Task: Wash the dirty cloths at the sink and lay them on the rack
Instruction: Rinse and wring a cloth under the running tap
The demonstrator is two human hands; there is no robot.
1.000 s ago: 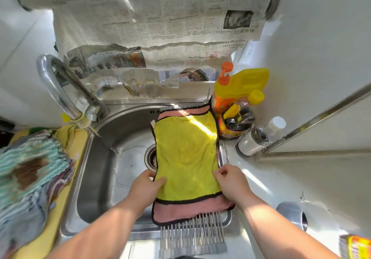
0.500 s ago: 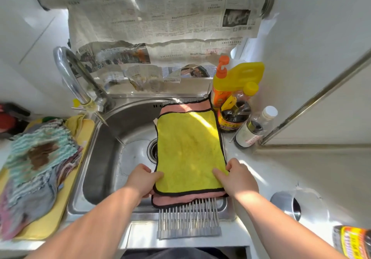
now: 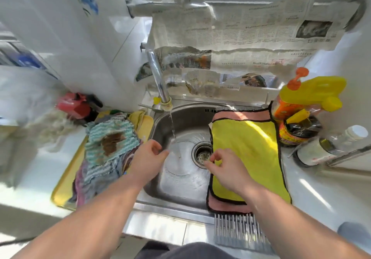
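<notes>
Left hand (image 3: 148, 158): off the yellow cloth (image 3: 247, 154), now over the sink (image 3: 180, 190) basin, fingers loosely curled, empty.
Right hand (image 3: 226, 170): gone from the cloth's right edge, now by its left edge, empty.
Faucet (image 3: 158, 78): thin stream now runs.

Newspaper (image 3: 251, 24) covers the back wall. On the bench (image 3: 321, 190) at right, three bottles crowd together: a yellow bottle (image 3: 313, 90) with an orange pump, a dark bottle (image 3: 299, 128), and a clear bottle (image 3: 333, 144), white-capped. Far left is a red thing (image 3: 74, 106), too blurred to tell what.
</notes>
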